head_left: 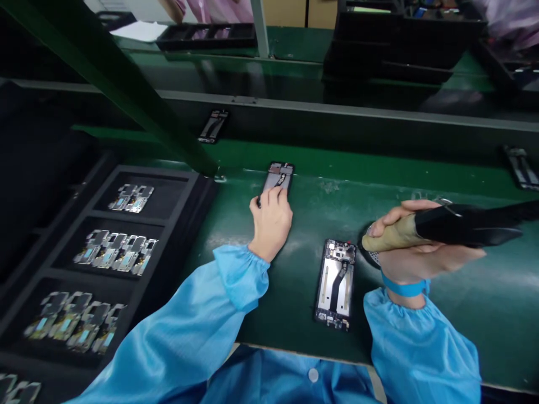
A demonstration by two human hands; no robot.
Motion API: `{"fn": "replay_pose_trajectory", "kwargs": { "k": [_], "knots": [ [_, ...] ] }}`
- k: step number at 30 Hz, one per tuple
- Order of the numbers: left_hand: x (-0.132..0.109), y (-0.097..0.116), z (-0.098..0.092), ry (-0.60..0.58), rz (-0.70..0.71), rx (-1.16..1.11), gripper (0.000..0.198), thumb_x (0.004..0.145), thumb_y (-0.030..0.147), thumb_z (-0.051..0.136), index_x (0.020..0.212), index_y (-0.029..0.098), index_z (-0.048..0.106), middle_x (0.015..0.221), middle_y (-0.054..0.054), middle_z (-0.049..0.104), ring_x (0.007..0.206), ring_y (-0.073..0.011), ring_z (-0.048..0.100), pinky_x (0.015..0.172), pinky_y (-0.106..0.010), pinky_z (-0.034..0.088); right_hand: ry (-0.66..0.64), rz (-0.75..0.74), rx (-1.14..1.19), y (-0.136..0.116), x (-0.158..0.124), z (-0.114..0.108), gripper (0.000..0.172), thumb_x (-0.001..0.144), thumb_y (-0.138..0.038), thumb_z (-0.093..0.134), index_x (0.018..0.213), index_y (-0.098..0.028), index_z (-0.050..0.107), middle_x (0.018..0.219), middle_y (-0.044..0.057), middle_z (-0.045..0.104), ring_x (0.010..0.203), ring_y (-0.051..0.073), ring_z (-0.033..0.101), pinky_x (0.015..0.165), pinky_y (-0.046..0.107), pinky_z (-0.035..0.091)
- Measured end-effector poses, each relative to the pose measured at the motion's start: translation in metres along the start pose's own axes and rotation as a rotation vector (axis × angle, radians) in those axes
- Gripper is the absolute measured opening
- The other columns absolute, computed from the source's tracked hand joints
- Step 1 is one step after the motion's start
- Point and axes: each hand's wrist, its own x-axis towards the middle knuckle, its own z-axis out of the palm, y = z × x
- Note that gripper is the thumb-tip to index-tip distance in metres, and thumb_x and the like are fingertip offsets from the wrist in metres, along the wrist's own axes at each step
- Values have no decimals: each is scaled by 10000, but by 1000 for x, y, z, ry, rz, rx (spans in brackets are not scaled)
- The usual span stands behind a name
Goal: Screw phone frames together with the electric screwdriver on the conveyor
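Note:
My left hand (270,220) reaches forward and rests its fingers on an open phone frame (280,174) lying near the back of the green mat (463,303). My right hand (415,241) grips a black electric screwdriver (463,224) with a tan grip, held sideways above the mat. A second open phone frame (336,283) with exposed board and flex cable lies on the mat just left of my right wrist. Both arms wear light blue sleeves.
A black compartment tray (177,185) at left holds rows of small metal-and-blue parts (115,252). Other phone frames lie on the conveyor at the back (213,125) and far right (521,167). A green post (126,90) slants overhead. Stacked black trays (400,39) stand beyond; another person's pink sleeve shows at top.

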Motion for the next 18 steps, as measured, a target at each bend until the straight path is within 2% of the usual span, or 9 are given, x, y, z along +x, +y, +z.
{"fn": "replay_pose_trajectory", "kwargs": {
  "k": [3, 6, 9, 11, 13, 15, 18],
  "knots": [
    [-21, -14, -8, 9, -24, -6, 460, 1070, 151, 434, 1504, 140, 585, 1507, -210, 645, 1468, -382, 547, 1198, -619, 406, 5, 3, 15, 2, -1, -1, 794, 898, -942, 263, 933, -258, 664, 618, -3, 560, 416, 197, 537, 356, 348, 424],
    [-29, -18, -12, 45, -10, -37, 467, 1067, 137, 441, 1514, 137, 574, 1561, -226, 597, 1523, -390, 505, 1259, -665, 350, 10, -6, -13, 1, -1, -2, 806, 900, -945, 251, 933, -256, 668, 621, 1, 561, 419, 201, 538, 359, 357, 434],
    [-33, -8, -12, 50, 175, -220, 420, 1088, 148, 451, 1479, 156, 604, 1559, -190, 604, 1551, -339, 490, 1311, -599, 341, 31, -4, -56, -3, -2, -1, 818, 903, -950, 232, 942, -260, 669, 621, 4, 565, 430, 207, 550, 384, 375, 464],
    [-37, 6, -12, -56, 370, -409, 369, 1116, 211, 480, 1454, 189, 626, 1510, -142, 653, 1496, -284, 554, 1272, -505, 419, 42, 15, -60, -5, -2, 0, 820, 889, -964, 240, 926, -262, 662, 618, 3, 563, 427, 204, 542, 395, 380, 471],
    [-42, 20, -11, -214, 496, -538, 341, 1121, 302, 547, 1441, 228, 640, 1492, -106, 679, 1419, -261, 616, 1195, -458, 475, 35, 24, -52, -6, -2, 0, 808, 880, -969, 269, 910, -260, 656, 616, 1, 560, 422, 201, 538, 400, 382, 473],
    [-45, 32, -12, -332, 528, -570, 382, 1083, 379, 648, 1443, 252, 645, 1525, -94, 669, 1388, -277, 630, 1140, -454, 476, 40, 16, -38, -6, -2, -1, 804, 886, -957, 261, 898, -256, 653, 614, 0, 554, 419, 197, 533, 398, 377, 469],
    [-47, 39, -13, -385, 514, -552, 489, 1023, 407, 743, 1469, 245, 624, 1558, -93, 651, 1384, -301, 618, 1106, -460, 437, 24, 2, -35, -4, -4, -3, 814, 892, -951, 238, 909, -254, 659, 633, 10, 562, 439, 197, 548, 405, 377, 485]
  ]
}}
